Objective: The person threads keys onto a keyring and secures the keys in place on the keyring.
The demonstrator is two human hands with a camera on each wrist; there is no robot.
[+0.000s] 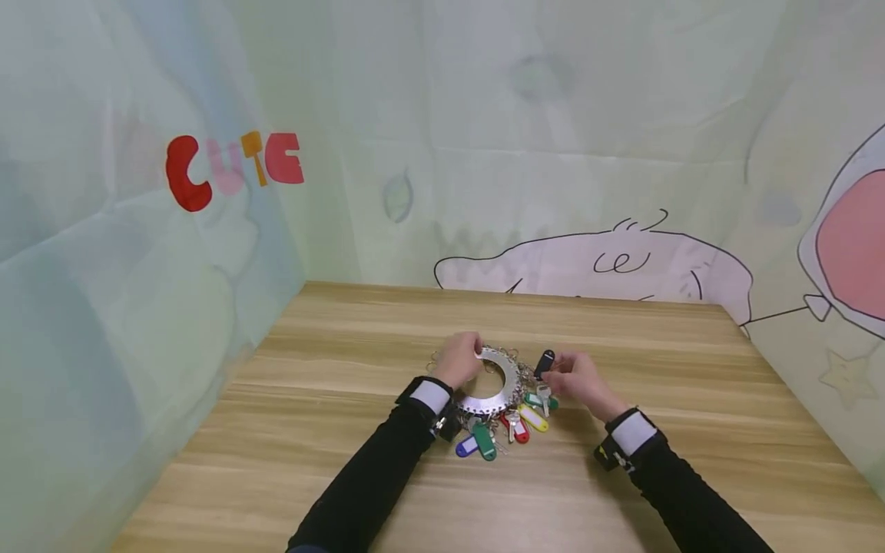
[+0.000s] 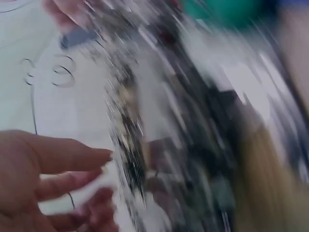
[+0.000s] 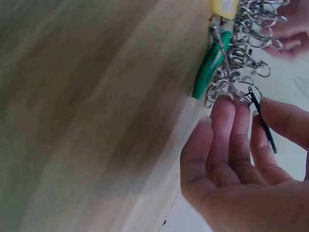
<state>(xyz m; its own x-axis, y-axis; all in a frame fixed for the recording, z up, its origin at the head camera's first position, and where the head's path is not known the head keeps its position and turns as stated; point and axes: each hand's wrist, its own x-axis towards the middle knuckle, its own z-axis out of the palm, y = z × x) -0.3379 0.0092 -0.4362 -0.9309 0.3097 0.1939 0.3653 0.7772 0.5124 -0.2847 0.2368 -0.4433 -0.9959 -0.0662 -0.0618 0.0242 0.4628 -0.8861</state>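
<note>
A flat silver metal ring (image 1: pixel 512 378) with many small split rings round its edge is held over the table, its far left rim gripped by my left hand (image 1: pixel 459 359). On its right side my right hand (image 1: pixel 579 380) pinches a black key tag (image 1: pixel 545 363), which appears edge-on between thumb and finger in the right wrist view. Beside that hand hang a silver key (image 1: pixel 544 398) and a green tag (image 3: pixel 206 72). A yellow tag (image 1: pixel 533 418), a red tag (image 1: pixel 520 432), another green tag (image 1: pixel 485 442) and a blue tag (image 1: pixel 466 447) hang along the near edge. Motion blurs the left wrist view.
Beneath the hands lies a wood-grain table (image 1: pixel 332 399). Printed cloth walls (image 1: pixel 373 92) with cartoon drawings stand along its back and left side. Both wrists wear black straps with small cameras.
</note>
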